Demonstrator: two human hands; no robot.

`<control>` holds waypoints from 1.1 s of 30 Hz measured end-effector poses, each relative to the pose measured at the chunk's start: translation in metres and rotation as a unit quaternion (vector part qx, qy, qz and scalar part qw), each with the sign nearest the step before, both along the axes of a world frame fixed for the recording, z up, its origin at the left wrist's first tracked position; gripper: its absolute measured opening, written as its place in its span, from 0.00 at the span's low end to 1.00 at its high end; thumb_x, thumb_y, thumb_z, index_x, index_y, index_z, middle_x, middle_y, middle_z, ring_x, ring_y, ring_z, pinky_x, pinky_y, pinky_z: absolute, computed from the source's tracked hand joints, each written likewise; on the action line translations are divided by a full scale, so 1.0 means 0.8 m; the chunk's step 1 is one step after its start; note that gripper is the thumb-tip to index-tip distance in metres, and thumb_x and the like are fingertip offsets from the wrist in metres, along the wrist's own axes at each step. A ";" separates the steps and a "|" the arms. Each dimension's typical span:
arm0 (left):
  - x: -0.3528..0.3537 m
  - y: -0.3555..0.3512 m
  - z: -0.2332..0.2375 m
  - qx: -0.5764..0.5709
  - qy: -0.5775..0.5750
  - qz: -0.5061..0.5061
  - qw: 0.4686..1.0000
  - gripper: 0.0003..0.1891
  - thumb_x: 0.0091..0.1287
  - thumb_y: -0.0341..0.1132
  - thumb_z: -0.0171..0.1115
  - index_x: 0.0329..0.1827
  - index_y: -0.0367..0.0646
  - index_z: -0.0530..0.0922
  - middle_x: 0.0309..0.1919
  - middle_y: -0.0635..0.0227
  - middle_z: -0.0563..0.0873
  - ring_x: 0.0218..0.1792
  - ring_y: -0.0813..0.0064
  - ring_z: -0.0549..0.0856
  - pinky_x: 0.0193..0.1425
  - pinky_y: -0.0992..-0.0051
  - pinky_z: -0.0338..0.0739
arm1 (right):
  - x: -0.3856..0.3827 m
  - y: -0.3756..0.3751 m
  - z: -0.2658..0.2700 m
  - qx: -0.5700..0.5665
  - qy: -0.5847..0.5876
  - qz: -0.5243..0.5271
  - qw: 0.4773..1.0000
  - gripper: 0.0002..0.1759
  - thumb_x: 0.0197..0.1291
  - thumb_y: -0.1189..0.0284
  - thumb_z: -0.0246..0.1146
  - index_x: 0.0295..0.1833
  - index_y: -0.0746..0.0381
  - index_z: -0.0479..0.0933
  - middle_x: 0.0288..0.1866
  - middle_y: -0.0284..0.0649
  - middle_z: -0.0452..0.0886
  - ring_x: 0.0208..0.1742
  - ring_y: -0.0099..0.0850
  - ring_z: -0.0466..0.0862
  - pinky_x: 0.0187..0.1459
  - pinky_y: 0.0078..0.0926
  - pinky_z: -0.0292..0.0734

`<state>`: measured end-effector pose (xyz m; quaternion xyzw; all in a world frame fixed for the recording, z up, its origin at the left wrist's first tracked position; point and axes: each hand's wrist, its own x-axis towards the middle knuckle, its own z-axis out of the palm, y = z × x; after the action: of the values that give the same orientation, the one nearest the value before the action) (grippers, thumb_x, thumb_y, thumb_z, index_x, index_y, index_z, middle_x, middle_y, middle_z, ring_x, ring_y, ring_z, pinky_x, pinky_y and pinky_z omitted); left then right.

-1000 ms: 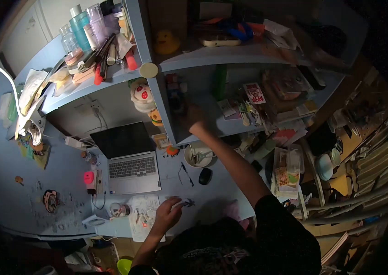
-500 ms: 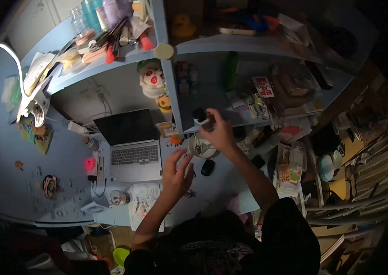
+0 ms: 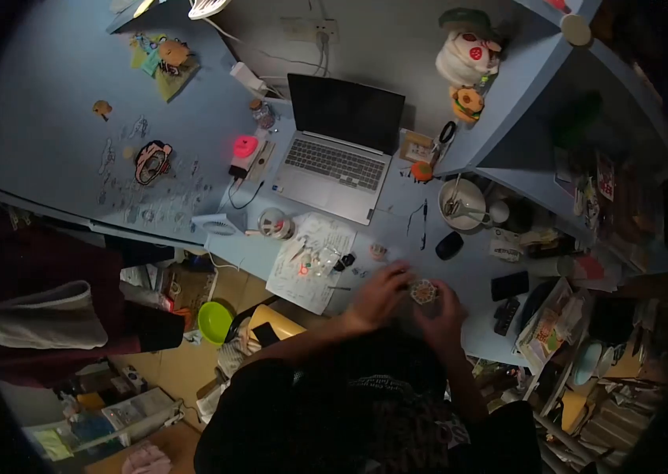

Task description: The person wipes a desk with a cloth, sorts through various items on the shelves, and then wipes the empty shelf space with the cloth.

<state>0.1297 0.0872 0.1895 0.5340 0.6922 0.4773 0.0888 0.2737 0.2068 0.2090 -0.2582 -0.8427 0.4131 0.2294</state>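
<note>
My right hand [image 3: 442, 310] has its thumb and fingers closed around a small eight-sided item [image 3: 424, 291] with a patterned pale and orange face, close in front of my body. What kind of thing it is, I cannot tell. Just left of it is my left hand [image 3: 377, 299], its fingers bent toward the item and smeared by motion. A small round pinkish-white piece [image 3: 378, 250] lies on the desk beyond the left hand. Nearby, a clear plastic bag [image 3: 324, 261] and a small black object [image 3: 344, 261] rest on a printed sheet [image 3: 302, 288].
An open laptop [image 3: 334, 172] stands at the back of the desk. To the right are a black mouse [image 3: 449, 246], a white bowl [image 3: 472, 192] with utensils in it, and a dark phone-like slab [image 3: 510, 285]. A clear jar [image 3: 274, 224] stands left of the sheet.
The view has swung left and down. My right hand has come from the shelf, where it held a dark-capped container, to my body with the eight-sided item. My left hand is beside it.
</note>
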 end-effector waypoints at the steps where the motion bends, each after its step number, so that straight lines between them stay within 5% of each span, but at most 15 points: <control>1: -0.006 -0.029 -0.012 0.001 -0.103 0.069 0.992 0.21 0.63 0.27 0.59 0.61 0.42 0.69 0.55 0.56 0.75 0.52 0.60 0.78 0.55 0.68 0.75 | -0.005 -0.010 -0.017 -0.006 -0.005 0.002 1.000 0.31 0.44 0.71 0.73 0.57 0.59 0.72 0.47 0.45 0.79 0.46 0.43 0.81 0.45 0.37 0.77; 2: -0.014 -0.058 -0.026 0.003 -0.205 0.135 0.969 0.19 0.65 0.27 0.58 0.60 0.41 0.69 0.52 0.57 0.77 0.48 0.65 0.80 0.53 0.68 0.74 | -0.009 -0.019 -0.034 -0.010 -0.049 0.028 0.998 0.30 0.45 0.69 0.72 0.56 0.60 0.72 0.46 0.46 0.79 0.46 0.43 0.81 0.45 0.38 0.77; 6: -0.072 -0.166 -0.152 -0.154 -0.239 0.338 0.897 0.17 0.66 0.26 0.58 0.57 0.38 0.70 0.45 0.59 0.80 0.45 0.68 0.80 0.50 0.69 0.73 | -0.025 -0.046 -0.122 -0.028 -0.129 0.119 0.984 0.28 0.47 0.64 0.70 0.55 0.60 0.73 0.44 0.47 0.80 0.47 0.46 0.81 0.44 0.42 0.78; 7: -0.081 -0.182 -0.170 -0.156 -0.242 0.337 0.896 0.17 0.66 0.26 0.58 0.57 0.38 0.70 0.45 0.59 0.80 0.45 0.68 0.80 0.50 0.69 0.73 | -0.032 -0.051 -0.148 -0.029 -0.133 0.118 0.984 0.28 0.47 0.64 0.70 0.55 0.60 0.73 0.44 0.47 0.80 0.47 0.46 0.81 0.44 0.42 0.78; 9: -0.095 -0.204 -0.203 -0.197 -0.048 0.278 0.939 0.18 0.63 0.25 0.60 0.55 0.38 0.70 0.42 0.59 0.80 0.43 0.64 0.80 0.50 0.69 0.73 | -0.043 -0.062 -0.199 -0.081 -0.146 0.177 0.970 0.29 0.49 0.63 0.69 0.56 0.61 0.71 0.44 0.49 0.80 0.46 0.48 0.81 0.46 0.43 0.77; 15: -0.133 -0.152 -0.239 -0.172 0.026 0.217 0.961 0.17 0.58 0.26 0.62 0.51 0.40 0.74 0.43 0.55 0.78 0.45 0.54 0.78 0.52 0.63 0.72 | -0.064 -0.086 -0.261 -0.026 -0.244 0.183 0.952 0.29 0.53 0.71 0.66 0.61 0.61 0.66 0.52 0.50 0.76 0.52 0.49 0.78 0.51 0.43 0.75; 20: -0.164 -0.100 -0.255 -0.178 0.052 0.148 0.971 0.17 0.56 0.27 0.62 0.50 0.40 0.76 0.45 0.55 0.78 0.48 0.52 0.77 0.53 0.61 0.72 | -0.078 -0.106 -0.282 -0.027 -0.202 0.147 0.968 0.25 0.52 0.75 0.63 0.58 0.61 0.67 0.55 0.50 0.73 0.57 0.51 0.73 0.55 0.44 0.71; 27: -0.174 -0.078 -0.303 -0.177 0.051 0.154 0.971 0.23 0.49 0.27 0.63 0.51 0.40 0.75 0.45 0.55 0.81 0.49 0.51 0.78 0.56 0.61 0.73 | -0.060 -0.111 -0.243 0.068 -0.054 0.120 0.989 0.22 0.52 0.78 0.60 0.55 0.63 0.72 0.56 0.48 0.74 0.55 0.47 0.76 0.56 0.43 0.72; 33: -0.167 -0.078 -0.260 -0.200 0.049 0.159 0.966 0.30 0.49 0.29 0.67 0.57 0.34 0.70 0.50 0.50 0.78 0.53 0.49 0.75 0.59 0.58 0.69 | -0.041 -0.009 -0.025 0.224 0.109 0.010 0.969 0.16 0.56 0.78 0.60 0.51 0.63 0.72 0.48 0.47 0.77 0.46 0.46 0.80 0.48 0.42 0.76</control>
<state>-0.0039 0.0250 -0.0185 0.4114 0.8531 0.3099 0.0829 0.2408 0.1999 0.1886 -0.1457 -0.8861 0.2418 0.3675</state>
